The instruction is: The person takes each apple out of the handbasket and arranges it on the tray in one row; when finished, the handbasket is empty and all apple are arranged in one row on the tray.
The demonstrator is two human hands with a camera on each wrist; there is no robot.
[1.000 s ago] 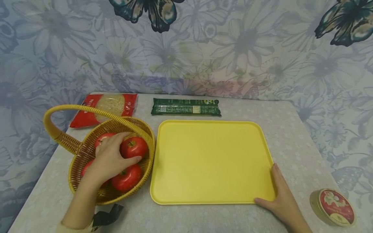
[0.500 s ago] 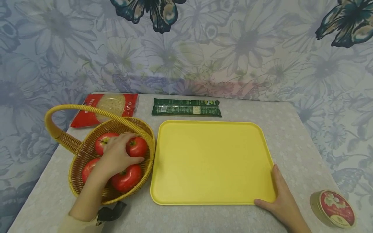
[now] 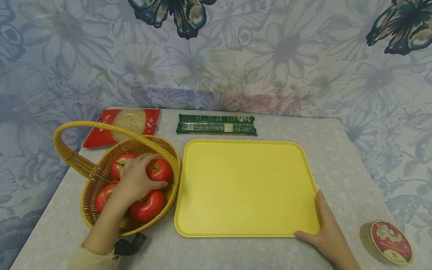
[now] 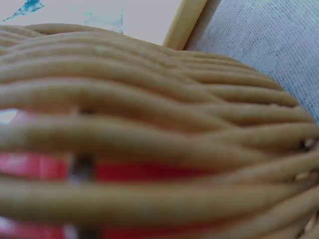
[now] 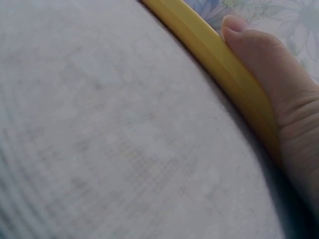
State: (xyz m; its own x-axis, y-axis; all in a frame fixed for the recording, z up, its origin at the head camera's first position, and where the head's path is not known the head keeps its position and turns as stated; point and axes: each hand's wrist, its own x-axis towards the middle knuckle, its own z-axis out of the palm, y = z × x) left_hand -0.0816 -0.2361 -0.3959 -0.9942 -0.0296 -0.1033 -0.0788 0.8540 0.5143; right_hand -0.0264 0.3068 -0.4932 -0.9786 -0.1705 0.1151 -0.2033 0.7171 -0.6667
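Observation:
A yellow wicker basket with a tall handle stands at the left. It holds several red tomatoes, including a front tomato and a left one. My left hand reaches in and grips the back right tomato, thumb at its near side, fingers over its left and far side. In the left wrist view, wicker strands fill most of the picture and cover that hand. My right hand holds the near right corner of the yellow tray; its thumb lies on the rim.
Behind the basket lies a red bag with a window showing pale grains. A long green packet lies beyond the tray. At the far right is a round tin with a red lid. A flowered wall covering rises behind the table.
My left hand has shifted slightly right and closed in on the back right tomato, uncovering more of the left tomatoes. My right hand keeps its place at the tray corner.

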